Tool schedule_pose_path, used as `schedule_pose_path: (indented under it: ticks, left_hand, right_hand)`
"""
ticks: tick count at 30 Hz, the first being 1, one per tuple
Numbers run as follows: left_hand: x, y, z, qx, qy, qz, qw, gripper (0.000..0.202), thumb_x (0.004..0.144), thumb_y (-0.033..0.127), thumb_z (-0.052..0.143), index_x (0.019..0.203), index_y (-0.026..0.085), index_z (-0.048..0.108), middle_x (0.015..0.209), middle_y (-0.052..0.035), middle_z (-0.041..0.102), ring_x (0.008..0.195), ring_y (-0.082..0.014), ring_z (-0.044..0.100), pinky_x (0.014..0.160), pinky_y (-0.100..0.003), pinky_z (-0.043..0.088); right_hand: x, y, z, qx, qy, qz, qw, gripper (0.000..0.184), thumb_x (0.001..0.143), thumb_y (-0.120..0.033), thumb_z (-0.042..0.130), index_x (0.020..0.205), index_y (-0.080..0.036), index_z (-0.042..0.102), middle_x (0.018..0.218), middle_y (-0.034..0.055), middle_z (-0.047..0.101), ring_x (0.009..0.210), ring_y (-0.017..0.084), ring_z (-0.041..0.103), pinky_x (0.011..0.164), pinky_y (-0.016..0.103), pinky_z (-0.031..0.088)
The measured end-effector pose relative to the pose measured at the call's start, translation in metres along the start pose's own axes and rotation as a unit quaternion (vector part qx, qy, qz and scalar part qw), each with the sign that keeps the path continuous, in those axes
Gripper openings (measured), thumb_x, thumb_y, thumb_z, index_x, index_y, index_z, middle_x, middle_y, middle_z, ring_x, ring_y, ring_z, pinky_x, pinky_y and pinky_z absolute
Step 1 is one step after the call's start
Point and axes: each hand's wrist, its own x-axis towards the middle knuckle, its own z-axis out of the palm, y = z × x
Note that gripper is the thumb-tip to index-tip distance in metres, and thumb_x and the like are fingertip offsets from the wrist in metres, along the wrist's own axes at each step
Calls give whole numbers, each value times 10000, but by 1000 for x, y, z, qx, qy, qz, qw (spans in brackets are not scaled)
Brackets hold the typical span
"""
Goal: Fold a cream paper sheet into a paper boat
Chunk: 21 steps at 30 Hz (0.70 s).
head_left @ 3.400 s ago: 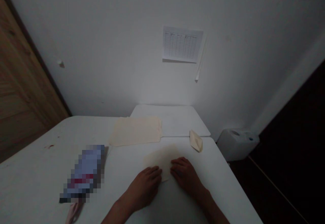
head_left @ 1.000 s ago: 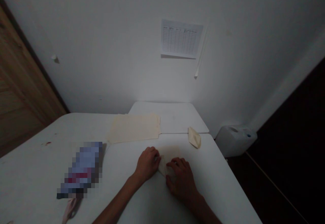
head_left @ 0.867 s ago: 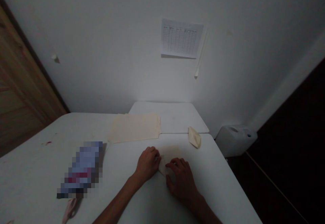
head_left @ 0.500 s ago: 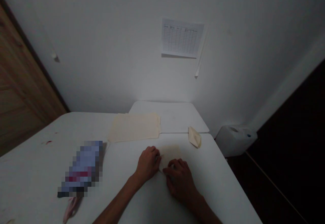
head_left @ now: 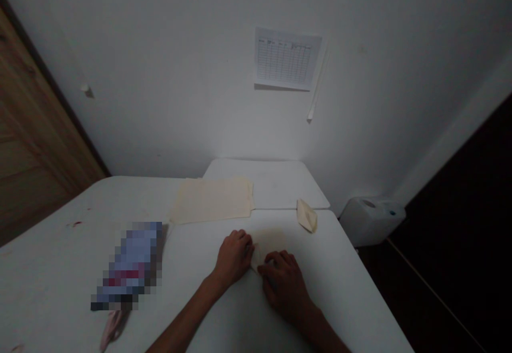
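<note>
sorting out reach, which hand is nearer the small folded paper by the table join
Right. The right hand is below and slightly left of the small folded paper, not touching it; the left hand is farther off to its lower left, also apart.

A printed grid sheet (head_left: 288,58) hangs on the white wall (head_left: 160,75), with a wooden door (head_left: 32,129) at left; a white plastic canister (head_left: 370,221) stands beside the counter (head_left: 48,257), near the dark floor (head_left: 452,235).

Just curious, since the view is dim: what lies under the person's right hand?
A pale cream sheet, perhaps paper, lies under the right hand on the white table. Only a small part shows, beside the left hand; the rest is covered.
</note>
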Motion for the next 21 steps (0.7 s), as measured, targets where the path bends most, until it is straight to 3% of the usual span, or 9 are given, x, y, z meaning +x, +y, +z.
schedule_pose_path:
  ticks: [14, 21]
  left_hand:
    - [0, 1, 2, 45, -24, -6, 999, 110, 889, 227, 496, 844, 202, 593, 939, -61, 579, 913, -216, 510, 760, -318, 368]
    - [0, 1, 2, 48, -19, 2, 999, 111, 888, 227, 492, 834, 201, 586, 916, -60, 574, 888, -218, 509, 741, -320, 362]
  right_hand:
    - [-2, 9, 4, -19, 4, -62, 998, 138, 861, -216, 542, 936, -238, 655, 1034, 33, 602, 951, 212, 484, 886, 356, 374]
    - [-2, 7, 1, -21, -9, -67, 997, 178, 887, -204, 511, 1002, -253, 638, 1041, 27, 602, 946, 201, 486, 879, 347, 382]
